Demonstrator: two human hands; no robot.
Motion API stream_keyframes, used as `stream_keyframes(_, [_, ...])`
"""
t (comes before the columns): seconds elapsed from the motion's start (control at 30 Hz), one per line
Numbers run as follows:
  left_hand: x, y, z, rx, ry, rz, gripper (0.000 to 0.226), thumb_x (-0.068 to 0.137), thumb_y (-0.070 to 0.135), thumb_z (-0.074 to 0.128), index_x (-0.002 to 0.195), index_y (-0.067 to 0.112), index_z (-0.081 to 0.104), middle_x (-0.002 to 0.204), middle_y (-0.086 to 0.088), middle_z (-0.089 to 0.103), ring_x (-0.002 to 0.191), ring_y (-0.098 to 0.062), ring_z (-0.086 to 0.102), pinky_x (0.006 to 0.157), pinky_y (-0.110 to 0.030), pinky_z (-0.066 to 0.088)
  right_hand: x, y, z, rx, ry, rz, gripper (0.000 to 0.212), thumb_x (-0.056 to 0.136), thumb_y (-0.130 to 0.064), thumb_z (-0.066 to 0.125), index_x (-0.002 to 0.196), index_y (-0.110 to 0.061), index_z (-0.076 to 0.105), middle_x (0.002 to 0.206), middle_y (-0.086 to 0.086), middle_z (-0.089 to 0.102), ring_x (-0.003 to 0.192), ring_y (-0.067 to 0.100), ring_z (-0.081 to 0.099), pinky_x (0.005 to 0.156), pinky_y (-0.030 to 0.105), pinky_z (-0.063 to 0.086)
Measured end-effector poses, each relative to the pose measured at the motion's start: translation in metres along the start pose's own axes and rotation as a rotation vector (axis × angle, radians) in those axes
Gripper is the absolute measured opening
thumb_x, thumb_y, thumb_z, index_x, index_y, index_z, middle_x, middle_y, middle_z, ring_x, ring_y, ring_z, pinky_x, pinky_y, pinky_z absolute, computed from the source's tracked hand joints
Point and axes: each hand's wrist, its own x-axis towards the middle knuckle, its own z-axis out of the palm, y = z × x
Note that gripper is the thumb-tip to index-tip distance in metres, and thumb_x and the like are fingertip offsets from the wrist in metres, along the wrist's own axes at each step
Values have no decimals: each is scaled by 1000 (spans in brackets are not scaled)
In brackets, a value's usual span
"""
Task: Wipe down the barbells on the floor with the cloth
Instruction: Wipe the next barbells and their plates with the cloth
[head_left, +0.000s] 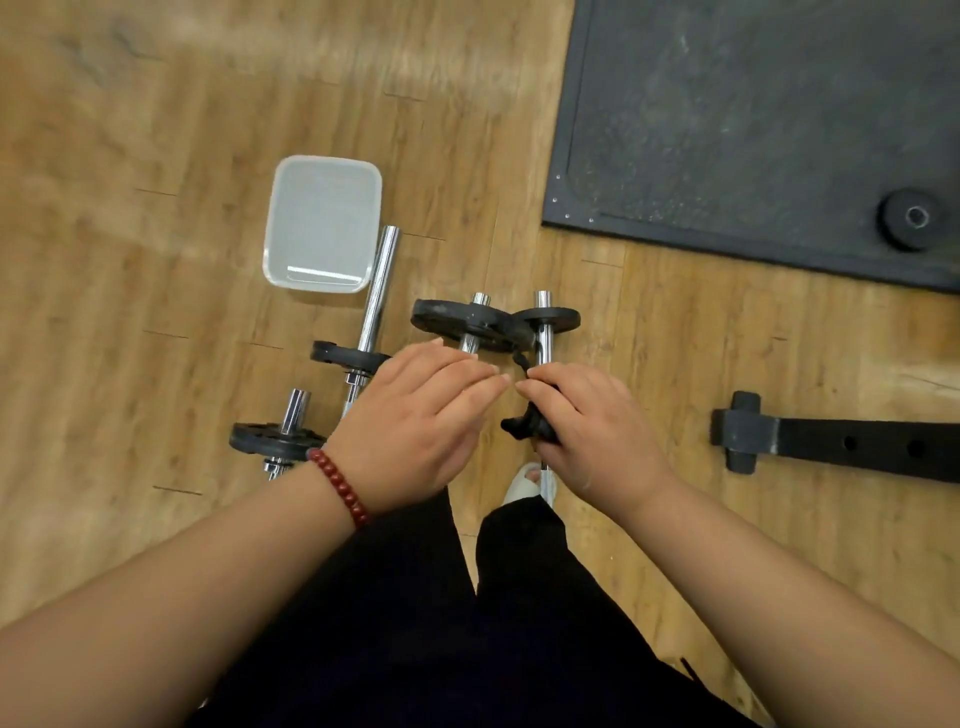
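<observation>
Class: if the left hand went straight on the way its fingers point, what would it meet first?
Probably the right hand, which grips the black cloth; the left hand points at its fingertips, though depth is unclear.

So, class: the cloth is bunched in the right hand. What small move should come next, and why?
Probably lower the right hand so the black cloth closes round the chrome bar that runs beneath it, just short of the small plate. The cloth is already gripped there, and the left hand is open beside it, free to steady the bar.
</observation>
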Motion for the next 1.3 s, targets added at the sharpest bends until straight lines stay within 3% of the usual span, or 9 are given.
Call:
stream_keyframes(0.1, [0,-24,-31,-59,102,32,32,92,21,51,121,10,58,116,-7,65,109,-25,57,103,-42,39,27,-25,-21,20,102,21,41,80,-27,48,113,-10,64,114,5,62,105,20,49,90,30,36])
stream_keyframes(0.2, [1,-54,-63,-112,156,91,30,91,18,54,120,10,58,115,-7,65,109,-25,57,103,-43,40,60,-50,-38,43,187,53,39,83,-27,50,115,-9,65,115,5,62,106,21,52,91,31,36])
stream_keyframes(0.53, [4,-145,-107,-129,89,215,29,95,21,48,121,12,55,117,-6,63,110,-24,56,101,-42,41,120,-105,-42,-25,208,136,41,81,-27,54,119,-12,61,118,3,60,108,23,55,88,36,43])
stream_keyframes(0.7, [4,-156,-105,-151,80,191,31,91,20,50,121,13,52,116,-5,63,110,-23,54,101,-41,40,124,-98,-51,-101,133,149,42,82,-30,49,118,-14,61,116,3,62,105,24,57,86,36,44])
stream_keyframes(0.83, [3,-160,-98,-175,88,166,32,90,18,52,120,11,58,116,-5,62,111,-23,53,100,-40,39,124,-76,-65,-103,184,292,47,72,-13,70,118,-11,61,116,6,62,106,27,56,88,43,46])
stream_keyframes(0.93, [6,-157,-93,-187,82,175,31,90,19,53,119,10,60,115,-5,62,110,-23,54,99,-41,41,121,-60,-73,-100,171,336,46,72,-13,70,118,-10,62,116,6,62,106,30,57,90,47,48])
stream_keyframes(1.1, [33,-140,-78,-180,117,133,28,90,19,50,116,11,59,112,-5,64,107,-22,54,104,-40,37,134,-38,-65,-93,44,186,45,72,-16,74,116,-13,62,112,4,63,102,27,59,86,43,48])
stream_keyframes(1.3, [80,-100,-46,-87,63,5,30,89,22,49,113,11,62,111,-5,65,104,-24,58,102,-43,39,134,36,-62,-46,22,17,45,72,-17,79,115,-14,64,111,2,64,98,23,61,83,36,44])
